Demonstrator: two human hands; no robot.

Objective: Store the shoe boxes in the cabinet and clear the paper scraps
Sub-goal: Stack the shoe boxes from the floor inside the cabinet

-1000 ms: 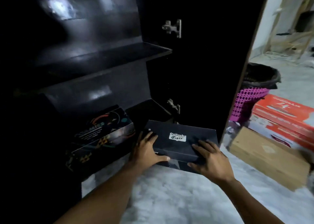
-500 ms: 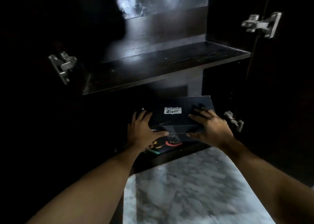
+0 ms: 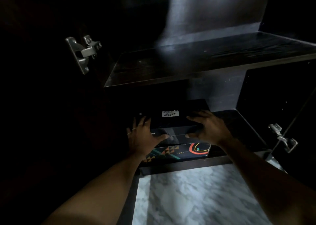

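Head view: dim cabinet [image 3: 205, 57], hands apparently gripping black box [image 3: 171, 120].

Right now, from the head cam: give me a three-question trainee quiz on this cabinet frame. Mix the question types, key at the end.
1. True or false: the black shoe box sits on the upper shelf.
2. What lies directly under the black shoe box? A) bare shelf B) a patterned box C) a bin
3. Fill in: the left hand and right hand grip the box at its near ____.

Key:
1. False; it is in the bottom compartment.
2. B, the patterned box.
3. corners.
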